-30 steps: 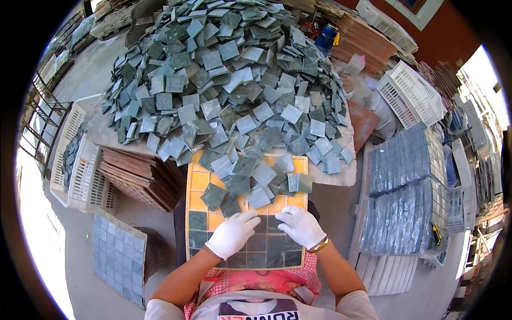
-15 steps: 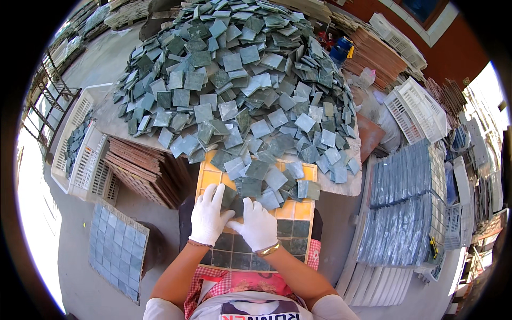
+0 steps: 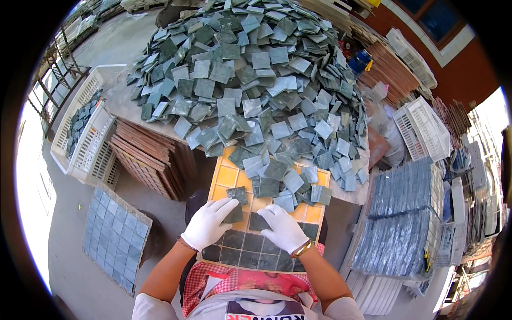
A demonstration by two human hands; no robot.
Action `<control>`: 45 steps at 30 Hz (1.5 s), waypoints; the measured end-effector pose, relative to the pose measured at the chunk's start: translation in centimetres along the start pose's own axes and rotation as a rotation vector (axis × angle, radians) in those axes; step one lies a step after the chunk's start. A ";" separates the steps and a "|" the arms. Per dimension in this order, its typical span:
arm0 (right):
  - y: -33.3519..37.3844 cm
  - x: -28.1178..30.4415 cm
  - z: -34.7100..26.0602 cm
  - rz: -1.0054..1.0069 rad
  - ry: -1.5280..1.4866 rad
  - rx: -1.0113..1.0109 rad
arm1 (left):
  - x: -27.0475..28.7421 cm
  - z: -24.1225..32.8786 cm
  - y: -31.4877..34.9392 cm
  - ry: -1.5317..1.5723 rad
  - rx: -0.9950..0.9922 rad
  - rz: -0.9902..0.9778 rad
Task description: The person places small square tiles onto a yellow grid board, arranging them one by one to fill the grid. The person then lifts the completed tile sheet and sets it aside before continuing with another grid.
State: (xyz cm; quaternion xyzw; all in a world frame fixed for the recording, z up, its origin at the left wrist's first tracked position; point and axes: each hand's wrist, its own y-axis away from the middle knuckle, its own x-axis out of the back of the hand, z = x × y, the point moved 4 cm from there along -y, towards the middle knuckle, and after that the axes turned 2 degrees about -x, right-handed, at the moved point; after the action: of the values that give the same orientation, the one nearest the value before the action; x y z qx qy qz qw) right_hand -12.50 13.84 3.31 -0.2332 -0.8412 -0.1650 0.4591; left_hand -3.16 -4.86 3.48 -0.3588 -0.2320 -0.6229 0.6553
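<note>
A framed yellow grid tray lies in front of me, its near rows filled with dark green-grey stone tiles. My left hand, in a white glove, has its fingers and thumb around a dark tile at the tray's left side. Just beyond those fingertips another tile lies loose over the grid. My white-gloved right hand is bent over a tile in the middle of the tray, fingers and thumb at its edges. Several loose tiles lie across the tray's far part.
A large heap of square stone tiles covers the table beyond the tray. To the left are white crates, brown boards and a tiled panel. Wrapped tile stacks and a white crate stand right.
My hands have moved apart, the left one leftward and the right one rightward. A loose tile now shows beyond the left fingertips. The whole view has shifted slightly.
</note>
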 end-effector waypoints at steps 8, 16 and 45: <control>0.7 -1.1 -0.5 -0.024 0.023 -0.055 | -0.4 0.5 0.4 -0.024 -0.079 -0.068; 1.5 1.0 1.3 0.222 -0.288 -0.147 | -2.5 0.2 0.6 -0.042 -0.032 -0.081; -8.9 -2.5 -2.9 0.137 -0.196 0.104 | 0.8 -0.4 1.0 -0.232 0.129 0.334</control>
State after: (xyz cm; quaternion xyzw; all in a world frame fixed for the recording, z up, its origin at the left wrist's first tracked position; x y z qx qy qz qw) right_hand -14.13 4.35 2.16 -0.2809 -0.8716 -0.0658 0.3963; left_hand -2.10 -5.77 3.66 -0.4189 -0.2825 -0.4439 0.7401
